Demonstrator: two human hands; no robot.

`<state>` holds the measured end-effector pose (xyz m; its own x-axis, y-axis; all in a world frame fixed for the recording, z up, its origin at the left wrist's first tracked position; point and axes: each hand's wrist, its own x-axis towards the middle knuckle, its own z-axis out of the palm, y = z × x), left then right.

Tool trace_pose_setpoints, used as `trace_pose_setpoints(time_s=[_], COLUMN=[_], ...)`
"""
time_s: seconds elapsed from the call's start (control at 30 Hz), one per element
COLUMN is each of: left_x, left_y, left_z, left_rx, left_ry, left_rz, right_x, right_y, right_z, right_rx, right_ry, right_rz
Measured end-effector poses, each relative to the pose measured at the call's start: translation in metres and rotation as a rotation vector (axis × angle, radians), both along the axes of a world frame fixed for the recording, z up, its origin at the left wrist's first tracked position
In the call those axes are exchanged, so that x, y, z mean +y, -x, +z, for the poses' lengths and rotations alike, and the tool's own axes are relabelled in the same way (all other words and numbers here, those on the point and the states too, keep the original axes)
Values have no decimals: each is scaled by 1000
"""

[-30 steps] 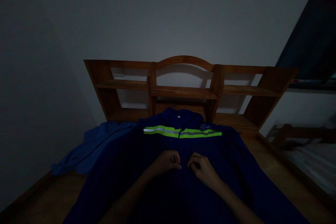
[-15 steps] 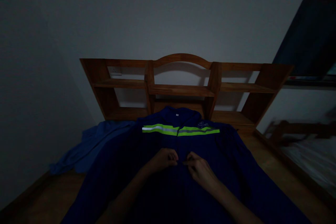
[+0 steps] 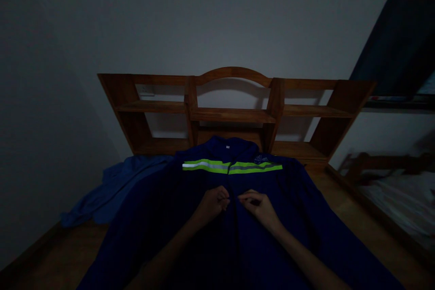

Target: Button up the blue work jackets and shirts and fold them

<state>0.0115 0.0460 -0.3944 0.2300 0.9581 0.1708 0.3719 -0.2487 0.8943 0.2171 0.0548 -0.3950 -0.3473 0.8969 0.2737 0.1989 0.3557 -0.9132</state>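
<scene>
A dark blue work jacket (image 3: 210, 244) lies spread out, front up, its collar away from me and its sleeves out to the sides. A yellow-green and grey reflective stripe (image 3: 207, 166) crosses its chest. My left hand (image 3: 215, 201) is closed in a pinch at the left side of the jacket's front opening, below the stripe. Opposite it, my right hand (image 3: 258, 207) pinches the cloth on the other side of the opening, thumb and forefinger together. A narrow gap separates the two hands. Darkness hides any buttons and the exact edge in my fingers.
Behind the collar stands a wooden headboard with shelves (image 3: 234, 114), against a pale wall (image 3: 217, 18). A lighter blue garment (image 3: 118, 186) lies to the left, partly beneath the jacket. Wooden boards (image 3: 343, 204) show at the right, with another bed frame (image 3: 384, 163) beyond.
Both hands have shifted slightly up the front opening toward the stripe, and the gap between their fingertips looks a little different. The view has moved slightly; the jacket lies as before.
</scene>
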Motion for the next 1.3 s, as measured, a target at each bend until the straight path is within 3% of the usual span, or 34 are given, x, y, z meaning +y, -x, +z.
trace_pose_setpoints(time_s=[0.5, 0.83, 1.1, 1.3], left_x=[-1, -5, -2, 2], left_y=[-9, -15, -14, -8], left_z=[-11, -9, -14, -14], left_rx=[-97, -93, -183, -350], left_ry=[-21, -5, 111, 351], left_rz=[-60, -2, 53, 93], right_x=[-4, 2, 4, 4], right_y=[7, 10, 9, 10], right_z=[-3, -9, -13, -16], right_rx=[-91, -42, -79, -111], right_ry=[-79, 82, 92, 43], right_rz=[-31, 4, 19, -1])
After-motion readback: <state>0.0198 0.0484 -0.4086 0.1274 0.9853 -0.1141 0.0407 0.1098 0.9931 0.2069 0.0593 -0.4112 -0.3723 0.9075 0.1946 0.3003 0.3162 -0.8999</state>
